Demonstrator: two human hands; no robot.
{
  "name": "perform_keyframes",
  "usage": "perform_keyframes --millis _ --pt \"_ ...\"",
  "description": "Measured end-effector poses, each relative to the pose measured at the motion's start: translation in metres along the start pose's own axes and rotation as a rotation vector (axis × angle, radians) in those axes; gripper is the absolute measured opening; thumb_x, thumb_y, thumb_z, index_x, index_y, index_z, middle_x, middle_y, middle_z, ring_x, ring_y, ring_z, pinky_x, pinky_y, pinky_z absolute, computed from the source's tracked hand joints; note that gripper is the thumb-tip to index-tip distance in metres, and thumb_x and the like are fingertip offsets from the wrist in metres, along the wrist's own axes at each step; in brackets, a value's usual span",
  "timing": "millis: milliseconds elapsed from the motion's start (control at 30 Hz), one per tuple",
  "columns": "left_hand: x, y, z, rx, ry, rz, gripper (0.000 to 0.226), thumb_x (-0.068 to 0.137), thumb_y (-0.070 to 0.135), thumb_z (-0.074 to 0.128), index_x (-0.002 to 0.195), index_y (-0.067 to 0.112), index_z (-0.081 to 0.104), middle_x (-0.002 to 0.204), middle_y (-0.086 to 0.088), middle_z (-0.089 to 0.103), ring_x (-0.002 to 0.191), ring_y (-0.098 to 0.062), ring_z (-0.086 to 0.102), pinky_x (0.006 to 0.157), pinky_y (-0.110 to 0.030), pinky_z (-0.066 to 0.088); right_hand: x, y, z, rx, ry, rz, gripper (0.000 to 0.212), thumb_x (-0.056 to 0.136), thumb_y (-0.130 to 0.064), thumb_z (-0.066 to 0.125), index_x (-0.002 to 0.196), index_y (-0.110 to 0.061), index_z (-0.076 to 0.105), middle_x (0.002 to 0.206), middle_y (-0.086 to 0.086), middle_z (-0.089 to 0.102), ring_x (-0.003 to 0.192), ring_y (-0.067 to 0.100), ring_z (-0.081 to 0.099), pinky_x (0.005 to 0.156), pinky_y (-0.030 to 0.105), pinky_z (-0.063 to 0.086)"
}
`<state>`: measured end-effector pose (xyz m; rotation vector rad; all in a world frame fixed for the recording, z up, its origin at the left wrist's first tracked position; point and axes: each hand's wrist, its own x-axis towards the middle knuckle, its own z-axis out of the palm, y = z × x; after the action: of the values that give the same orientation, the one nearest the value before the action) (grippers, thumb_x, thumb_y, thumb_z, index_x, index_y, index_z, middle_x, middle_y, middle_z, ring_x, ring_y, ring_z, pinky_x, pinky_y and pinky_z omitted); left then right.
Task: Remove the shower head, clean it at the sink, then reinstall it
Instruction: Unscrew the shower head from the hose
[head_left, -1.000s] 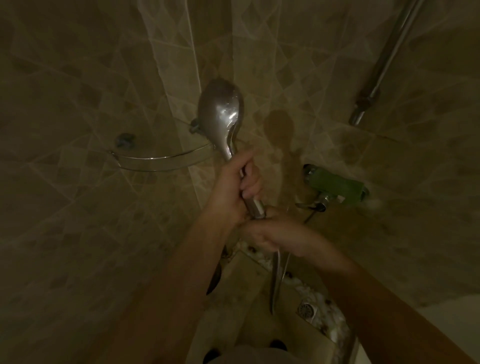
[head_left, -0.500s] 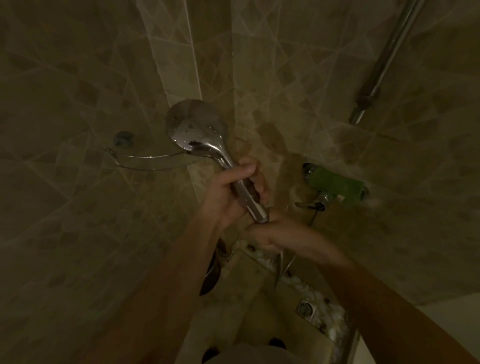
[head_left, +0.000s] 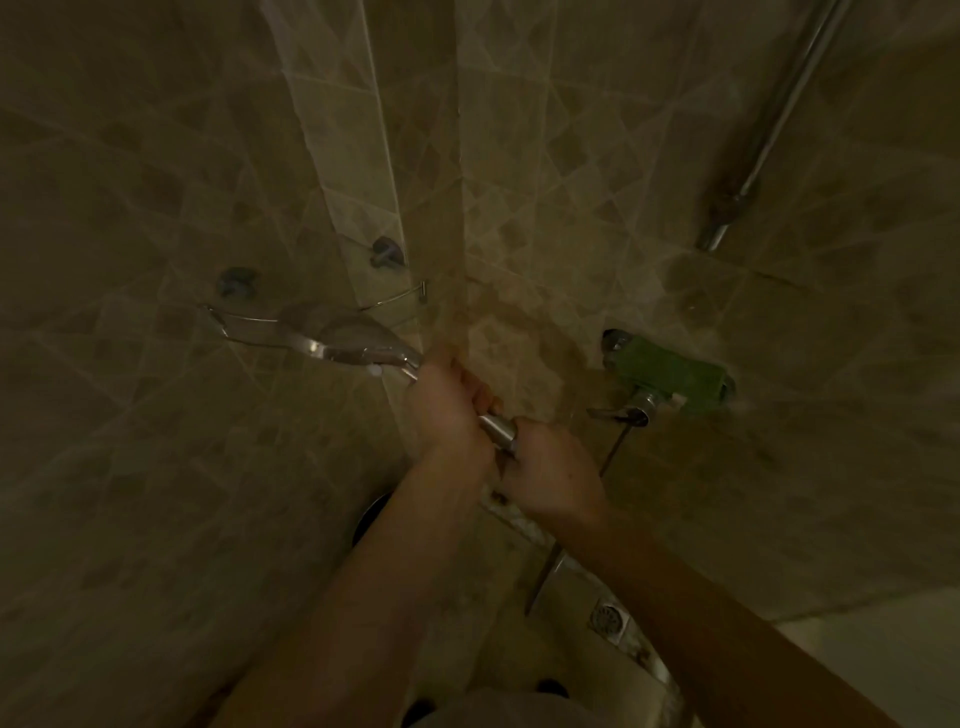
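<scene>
Dim tiled shower corner (head_left: 426, 156), beige tiles with a diamond pattern, low light throughout. Corner wire shelf (head_left: 311, 317) is fixed across the two walls at mid-height, with two round mounts above it. Chrome riser rail (head_left: 769, 130) runs diagonally at upper right. Mixer valve (head_left: 670, 374) sits on the right wall, its body wrapped in green material, with a small lever beneath it. Floor drain (head_left: 607, 618) is visible low, right of centre.

Shower head (head_left: 358, 345): chrome, tilted, head end pointing left and lying in front of the corner shelf; motion-blurred, so the face detail cannot be read. Its handle slopes down to the right into both hands.

Left hand (head_left: 447, 410): fingers curled round the handle, gripping it just behind the head.

Right hand (head_left: 550, 478): closed round the lower end of the handle, where the hose (head_left: 543, 577) joins. The joint itself is hidden under the fingers. The two hands nearly touch, with a short length of bare chrome showing between them.

Hose hangs down from the right hand toward the floor; a thinner line runs from the mixer valve down behind that hand.
</scene>
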<state>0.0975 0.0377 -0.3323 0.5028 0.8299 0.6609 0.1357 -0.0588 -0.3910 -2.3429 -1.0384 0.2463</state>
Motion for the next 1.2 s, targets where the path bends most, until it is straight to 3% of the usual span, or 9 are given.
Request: perform_keyframes --millis 167,267,333,400,567,733,967,1133,1200 --pt "-0.001 0.002 -0.008 -0.123 0.124 0.001 0.05 0.094 0.021 0.055 0.05 0.022 0.03 0.046 0.006 0.025 0.034 -0.011 0.024 0.039 -0.018 0.029 0.0 -0.002 -0.001 -0.304 0.124 -0.128 0.008 0.081 -0.019 0.061 0.082 -0.016 0.055 0.071 0.009 0.065 0.06 0.033 0.061 0.046 0.028 0.021" --pt "0.0 0.011 -0.009 -0.194 0.116 -0.055 0.041 0.098 0.026 0.058 0.063 0.02 0.037 0.049 0.005 0.032 0.036 -0.011 0.032 0.044 -0.02 0.034 0.001 -0.003 -0.006 -0.293 0.212 -0.134 0.022 0.073 -0.012 0.069 0.071 -0.02 0.048 0.057 0.003 0.058 0.043 0.023 0.047 0.045 0.021 0.006" --pt "-0.003 0.013 -0.008 -0.233 0.076 -0.07 0.034 0.099 0.023 0.058 0.07 0.02 0.04 0.053 0.005 0.037 0.042 -0.011 0.037 0.05 -0.027 0.038 0.004 -0.003 -0.007 -0.178 0.18 -0.094 0.02 0.082 -0.018 0.063 0.074 -0.024 0.045 0.062 0.0 0.057 0.048 0.018 0.043 0.042 0.021 0.015" --pt "-0.006 0.011 -0.008 -0.208 0.05 -0.031 0.032 0.1 0.021 0.058 0.072 0.02 0.042 0.054 0.004 0.04 0.044 -0.01 0.04 0.052 -0.027 0.04 0.006 -0.003 -0.007 -0.064 0.084 -0.067 0.01 0.087 -0.023 0.058 0.078 -0.022 0.054 0.07 0.0 0.061 0.057 0.019 0.053 0.042 0.022 0.028" --pt "-0.009 0.012 -0.008 -0.037 -0.049 0.139 0.035 0.091 0.013 0.062 0.068 0.021 0.037 0.052 0.003 0.03 0.043 -0.012 0.029 0.044 -0.027 0.033 0.002 -0.002 -0.002 0.015 -0.008 -0.053 0.016 0.087 -0.022 0.057 0.092 -0.016 0.07 0.08 0.004 0.07 0.069 0.023 0.064 0.053 0.03 0.048" --pt "-0.007 0.019 -0.017 0.211 -0.183 0.281 0.036 0.087 0.01 0.061 0.065 0.019 0.034 0.05 0.001 0.027 0.041 -0.016 0.026 0.042 -0.027 0.033 0.009 0.015 0.004 -0.031 -0.111 0.02 0.037 0.089 -0.024 0.055 0.055 -0.021 0.041 0.051 -0.005 0.042 0.045 0.007 0.041 0.041 0.025 0.021" --pt "-0.01 0.021 -0.03 0.316 -0.219 0.451 0.046 0.093 -0.002 0.057 0.059 0.018 0.034 0.047 -0.001 0.03 0.037 -0.014 0.026 0.043 -0.033 0.021 0.005 0.044 0.005 -0.093 -0.179 0.055 0.03 0.088 -0.019 0.052 0.063 -0.005 0.051 0.055 0.01 0.048 0.044 0.013 0.039 0.038 0.022 0.026" --pt "-0.006 0.023 -0.023 0.362 -0.176 0.544 0.041 0.09 -0.001 0.061 0.062 -0.003 0.031 0.056 -0.014 0.031 0.044 -0.02 0.028 0.047 -0.042 0.029 0.005 0.049 0.004 -0.057 -0.193 0.068 0.039 0.088 -0.018 0.052 0.052 -0.019 0.038 0.047 -0.005 0.037 0.037 0.006 0.037 0.036 0.02 0.024" --pt "-0.003 0.024 -0.02 0.379 -0.182 0.575 0.041 0.085 0.004 0.062 0.058 0.002 0.032 0.051 -0.009 0.031 0.039 -0.02 0.028 0.046 -0.034 0.029 0.006 0.049 0.0 -0.044 -0.19 0.073 0.039 0.088 -0.016 0.051 0.052 -0.019 0.037 0.049 -0.004 0.037 0.04 0.006 0.034 0.041 0.023 0.022"
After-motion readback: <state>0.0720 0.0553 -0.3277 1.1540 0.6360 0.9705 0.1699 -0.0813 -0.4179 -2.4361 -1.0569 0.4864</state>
